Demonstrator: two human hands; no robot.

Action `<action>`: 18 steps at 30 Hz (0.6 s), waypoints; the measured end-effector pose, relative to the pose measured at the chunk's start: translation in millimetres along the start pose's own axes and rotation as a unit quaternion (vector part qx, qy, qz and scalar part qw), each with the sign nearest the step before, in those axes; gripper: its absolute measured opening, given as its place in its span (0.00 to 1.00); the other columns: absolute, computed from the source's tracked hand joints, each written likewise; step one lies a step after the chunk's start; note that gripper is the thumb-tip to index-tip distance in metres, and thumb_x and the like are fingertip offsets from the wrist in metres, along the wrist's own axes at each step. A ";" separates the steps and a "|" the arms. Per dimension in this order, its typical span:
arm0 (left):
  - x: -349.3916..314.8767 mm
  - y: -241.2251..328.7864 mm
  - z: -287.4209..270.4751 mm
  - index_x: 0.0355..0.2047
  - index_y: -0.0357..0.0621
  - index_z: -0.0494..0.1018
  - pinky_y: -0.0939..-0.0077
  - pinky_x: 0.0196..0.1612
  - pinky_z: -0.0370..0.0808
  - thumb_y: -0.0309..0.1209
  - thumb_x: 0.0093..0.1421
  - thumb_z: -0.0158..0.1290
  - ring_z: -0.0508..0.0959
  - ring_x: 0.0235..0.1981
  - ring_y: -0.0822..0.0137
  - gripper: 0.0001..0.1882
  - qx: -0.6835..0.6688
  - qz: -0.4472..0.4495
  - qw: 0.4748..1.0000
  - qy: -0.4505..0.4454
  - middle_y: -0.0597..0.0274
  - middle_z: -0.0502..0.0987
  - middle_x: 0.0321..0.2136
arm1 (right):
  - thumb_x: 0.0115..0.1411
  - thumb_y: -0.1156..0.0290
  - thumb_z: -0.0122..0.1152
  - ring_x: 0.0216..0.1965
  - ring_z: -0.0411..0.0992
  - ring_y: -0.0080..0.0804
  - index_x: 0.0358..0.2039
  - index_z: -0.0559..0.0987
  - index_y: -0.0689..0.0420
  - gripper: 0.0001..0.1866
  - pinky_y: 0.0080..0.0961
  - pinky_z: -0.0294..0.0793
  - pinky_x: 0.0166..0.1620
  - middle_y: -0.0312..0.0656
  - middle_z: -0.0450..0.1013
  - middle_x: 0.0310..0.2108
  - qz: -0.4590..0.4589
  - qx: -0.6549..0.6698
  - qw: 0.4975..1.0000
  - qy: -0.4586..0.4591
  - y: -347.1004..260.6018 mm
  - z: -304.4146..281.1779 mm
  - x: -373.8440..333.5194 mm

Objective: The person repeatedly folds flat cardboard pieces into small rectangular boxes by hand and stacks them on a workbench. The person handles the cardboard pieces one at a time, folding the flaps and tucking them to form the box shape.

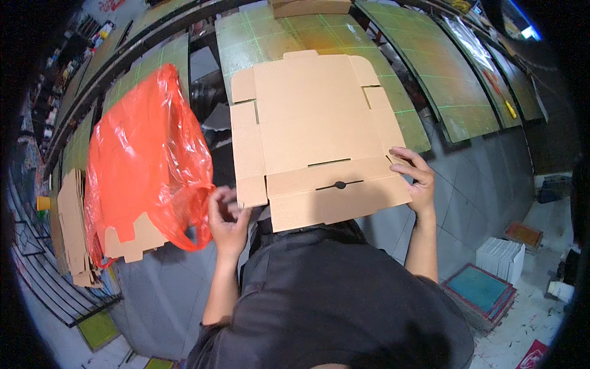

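Grasping flat cardboard blank (313,129) over near edge of green board (238,38) with right hand (419,181); with left hand (230,226) beside blank's left corner, cannot tell grip. Apparently positioning, next requiring steady two-sided support.

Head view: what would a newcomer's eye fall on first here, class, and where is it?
The glossy red plastic bag on the left stands out first, with brown cardboard showing at its lower end. Next comes the large cut cardboard sheet in the middle, with the fingers of the right hand at its right edge.
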State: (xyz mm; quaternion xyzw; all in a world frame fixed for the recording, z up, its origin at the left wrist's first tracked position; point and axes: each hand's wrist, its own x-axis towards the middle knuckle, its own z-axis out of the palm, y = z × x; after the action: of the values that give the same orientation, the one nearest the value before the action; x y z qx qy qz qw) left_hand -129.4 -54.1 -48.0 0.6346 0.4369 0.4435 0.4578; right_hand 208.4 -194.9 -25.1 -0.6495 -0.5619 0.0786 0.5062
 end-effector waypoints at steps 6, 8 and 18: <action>32.2 9.1 25.4 0.38 0.38 0.75 0.70 0.52 0.66 0.21 0.51 0.55 0.72 0.48 0.58 0.12 0.052 0.125 0.990 -0.025 0.50 0.72 0.46 | 0.42 0.77 0.63 0.41 0.73 0.38 0.29 0.80 0.58 0.10 0.28 0.71 0.44 0.45 0.75 0.39 -0.003 -0.052 0.997 -0.063 -0.7 -9.7 11.7; 39.8 10.6 34.9 0.38 0.40 0.75 0.70 0.52 0.66 0.22 0.51 0.56 0.73 0.47 0.58 0.13 0.072 0.147 0.986 -0.029 0.49 0.72 0.45 | 0.41 0.78 0.63 0.42 0.73 0.39 0.29 0.80 0.58 0.11 0.28 0.71 0.45 0.45 0.74 0.39 -0.003 -0.059 0.995 -0.084 -3.6 -10.3 15.2; 60.2 41.7 47.7 0.36 0.52 0.76 0.61 0.45 0.65 0.24 0.49 0.52 0.71 0.41 0.54 0.13 0.288 0.263 0.901 -0.191 0.65 0.75 0.34 | 0.41 0.89 0.44 0.46 0.71 0.41 0.37 0.76 0.62 0.21 0.30 0.71 0.48 0.48 0.72 0.43 0.064 0.019 0.998 0.023 -19.9 0.2 6.9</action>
State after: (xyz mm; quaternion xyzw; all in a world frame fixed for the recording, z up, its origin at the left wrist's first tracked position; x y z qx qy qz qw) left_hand -63.8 -13.8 -6.7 0.9030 0.2676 0.2730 0.1963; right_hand 197.7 -192.1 -7.1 -0.6758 -0.5061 0.1070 0.5251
